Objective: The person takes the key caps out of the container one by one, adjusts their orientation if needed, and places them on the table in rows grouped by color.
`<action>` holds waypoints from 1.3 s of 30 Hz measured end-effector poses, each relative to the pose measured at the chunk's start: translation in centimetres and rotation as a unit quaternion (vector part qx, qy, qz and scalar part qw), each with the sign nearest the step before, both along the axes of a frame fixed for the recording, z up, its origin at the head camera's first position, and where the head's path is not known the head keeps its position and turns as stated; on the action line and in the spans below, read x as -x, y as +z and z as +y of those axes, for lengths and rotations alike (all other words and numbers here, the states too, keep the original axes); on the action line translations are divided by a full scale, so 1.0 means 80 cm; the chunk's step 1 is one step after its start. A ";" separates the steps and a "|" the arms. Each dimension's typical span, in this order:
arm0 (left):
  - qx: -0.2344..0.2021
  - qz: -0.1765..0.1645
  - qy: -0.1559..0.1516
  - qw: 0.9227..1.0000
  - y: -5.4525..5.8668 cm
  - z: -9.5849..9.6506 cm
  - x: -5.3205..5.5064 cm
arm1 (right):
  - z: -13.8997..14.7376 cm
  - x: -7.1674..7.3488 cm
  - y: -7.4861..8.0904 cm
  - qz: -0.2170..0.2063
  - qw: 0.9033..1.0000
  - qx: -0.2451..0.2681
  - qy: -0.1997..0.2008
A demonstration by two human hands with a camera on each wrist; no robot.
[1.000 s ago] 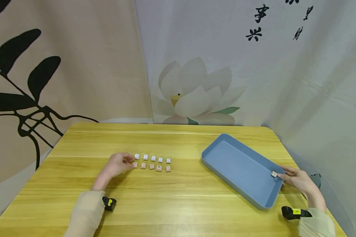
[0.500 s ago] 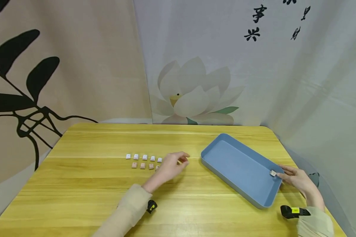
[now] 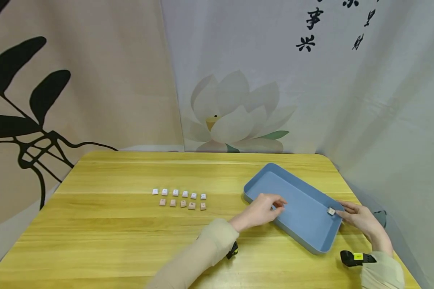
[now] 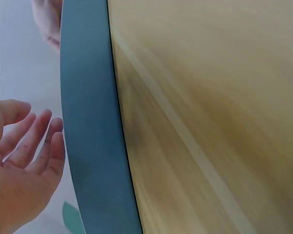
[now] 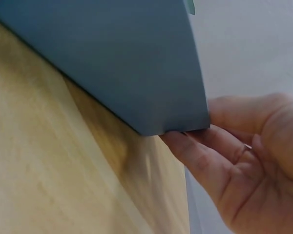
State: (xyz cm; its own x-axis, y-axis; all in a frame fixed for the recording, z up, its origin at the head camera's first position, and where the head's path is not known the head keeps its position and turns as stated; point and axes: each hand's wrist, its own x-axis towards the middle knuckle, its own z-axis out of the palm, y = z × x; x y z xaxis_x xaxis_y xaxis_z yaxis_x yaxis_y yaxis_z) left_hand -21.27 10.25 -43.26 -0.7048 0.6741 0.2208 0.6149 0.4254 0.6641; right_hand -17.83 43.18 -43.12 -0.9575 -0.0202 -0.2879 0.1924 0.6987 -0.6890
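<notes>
A blue rectangular tray (image 3: 300,200) lies at an angle on the right of the table. My left hand (image 3: 262,209) is over its near left side; in the left wrist view the fingers (image 4: 39,141) are loosely bent and hold nothing. At the right end, my right hand (image 3: 363,221) grips the tray's rim, thumb over the edge and fingers against the outer wall (image 5: 151,73). One pale keycap (image 3: 331,211) sits inside the tray beside that thumb. To the left, white keycaps (image 3: 175,193) form a row behind a row of pinkish keycaps (image 3: 172,203).
The wooden table (image 3: 112,224) reaches back to a hanging cloth (image 3: 238,48) with a printed lotus and plant leaves. Its right edge (image 3: 401,261) runs close to my right wrist.
My left hand has swept right from the left end of the keycap rows to the tray's near side, uncovering the rows. The right hand and tray stay in place.
</notes>
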 end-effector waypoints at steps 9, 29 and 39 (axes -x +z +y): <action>0.029 0.002 -0.008 1.000 0.005 0.045 -0.002 | -0.002 0.000 0.002 0.003 1.000 -0.019 0.001; 0.116 -0.092 -0.002 0.989 0.000 0.138 0.012 | -0.020 0.002 0.004 -0.024 0.998 0.055 0.033; 0.228 -0.025 -0.022 0.973 -0.016 0.168 0.010 | -0.027 0.002 0.003 -0.010 0.997 0.063 0.040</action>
